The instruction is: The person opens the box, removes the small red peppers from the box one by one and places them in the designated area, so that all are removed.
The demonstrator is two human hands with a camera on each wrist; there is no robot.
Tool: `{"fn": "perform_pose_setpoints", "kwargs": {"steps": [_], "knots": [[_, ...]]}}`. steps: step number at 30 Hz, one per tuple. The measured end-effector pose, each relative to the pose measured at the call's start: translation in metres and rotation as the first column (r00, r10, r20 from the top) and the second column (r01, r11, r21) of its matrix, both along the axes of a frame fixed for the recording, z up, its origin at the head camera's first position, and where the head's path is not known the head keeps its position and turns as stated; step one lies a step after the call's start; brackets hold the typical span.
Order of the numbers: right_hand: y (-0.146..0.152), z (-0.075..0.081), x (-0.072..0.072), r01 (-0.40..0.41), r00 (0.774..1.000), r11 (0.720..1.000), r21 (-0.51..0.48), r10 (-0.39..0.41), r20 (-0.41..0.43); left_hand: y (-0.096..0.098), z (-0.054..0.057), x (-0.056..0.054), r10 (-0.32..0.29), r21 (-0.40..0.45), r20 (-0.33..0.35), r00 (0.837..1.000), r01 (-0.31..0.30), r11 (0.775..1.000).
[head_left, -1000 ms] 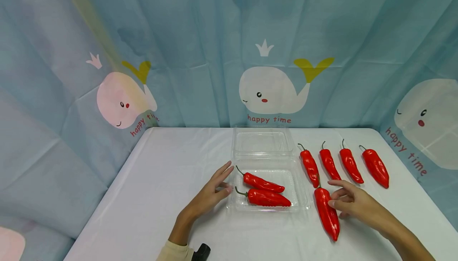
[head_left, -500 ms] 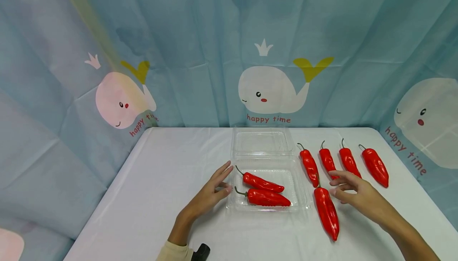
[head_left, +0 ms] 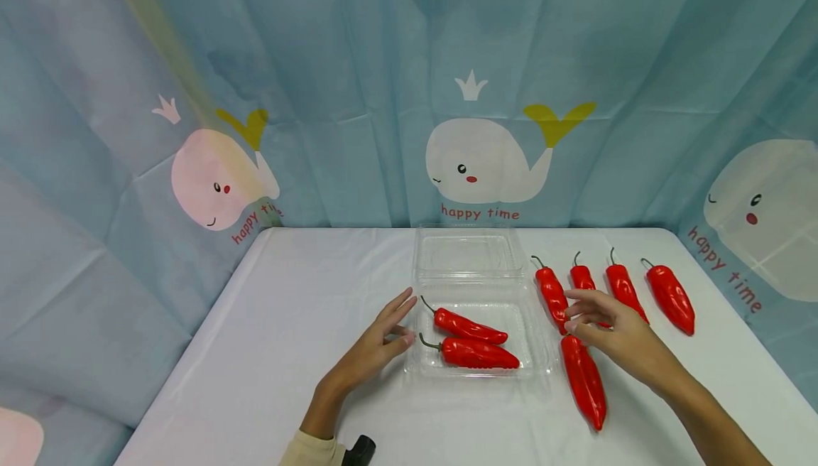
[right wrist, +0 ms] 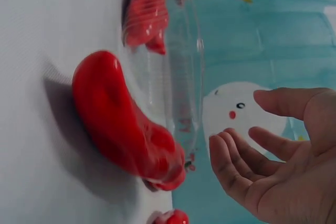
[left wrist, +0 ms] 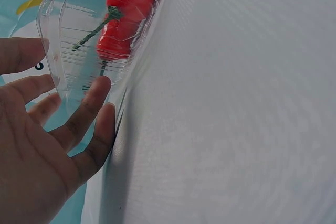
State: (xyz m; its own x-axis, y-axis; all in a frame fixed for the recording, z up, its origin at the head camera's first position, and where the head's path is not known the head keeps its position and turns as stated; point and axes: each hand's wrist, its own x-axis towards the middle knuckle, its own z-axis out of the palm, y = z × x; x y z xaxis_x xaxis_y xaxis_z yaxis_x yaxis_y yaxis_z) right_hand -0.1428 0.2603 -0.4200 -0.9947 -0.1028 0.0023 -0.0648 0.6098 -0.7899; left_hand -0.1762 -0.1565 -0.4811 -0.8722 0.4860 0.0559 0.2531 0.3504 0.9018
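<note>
My left hand rests at the left side of a clear plastic clamshell box, fingers spread and loosely bent; in the left wrist view its fingertips are at the box wall. Inside the box lie two red chili peppers, the upper one behind the lower one, stems pointing left. My right hand holds nothing and hovers above the peppers right of the box, fingers loosely bent. Nearest to it are a large red pepper in front and the leftmost back-row pepper. The hand partly hides another pepper.
The box's lid is folded back toward the curtain. Two more red peppers, a slim one and a wide one, lie farther right. Everything stands on a white-covered table.
My right hand has lifted away from the large front pepper and shifted back and left, over the tip of the leftmost back-row pepper. The left hand and the peppers have stayed put.
</note>
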Motion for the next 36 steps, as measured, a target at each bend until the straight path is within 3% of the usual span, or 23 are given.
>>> {"fn": "perform_pose_setpoints", "kwargs": {"steps": [6,26,31,36], "knots": [[-0.015,0.0,-0.004,-0.009,1.0,1.0,-0.027,0.01,0.012,0.001,0.0,0.001,-0.001,0.0,-0.007,1.0,0.001,1.0],[-0.052,-0.007,-0.015,-0.166,0.984,0.974,-0.152,0.154,-0.086,0.0,0.002,0.002,0.002,-0.003,-0.004,1.0,-0.002,1.0],[-0.06,-0.013,-0.018,-0.172,0.984,0.972,-0.159,0.161,-0.08,0.0,0.002,0.002,0.007,-0.007,-0.003,1.0,-0.007,1.0],[-0.068,-0.016,-0.021,-0.184,0.983,0.963,-0.195,0.183,-0.023,0.0,0.003,0.002,0.006,-0.007,0.0,1.0,-0.006,1.0]]}}
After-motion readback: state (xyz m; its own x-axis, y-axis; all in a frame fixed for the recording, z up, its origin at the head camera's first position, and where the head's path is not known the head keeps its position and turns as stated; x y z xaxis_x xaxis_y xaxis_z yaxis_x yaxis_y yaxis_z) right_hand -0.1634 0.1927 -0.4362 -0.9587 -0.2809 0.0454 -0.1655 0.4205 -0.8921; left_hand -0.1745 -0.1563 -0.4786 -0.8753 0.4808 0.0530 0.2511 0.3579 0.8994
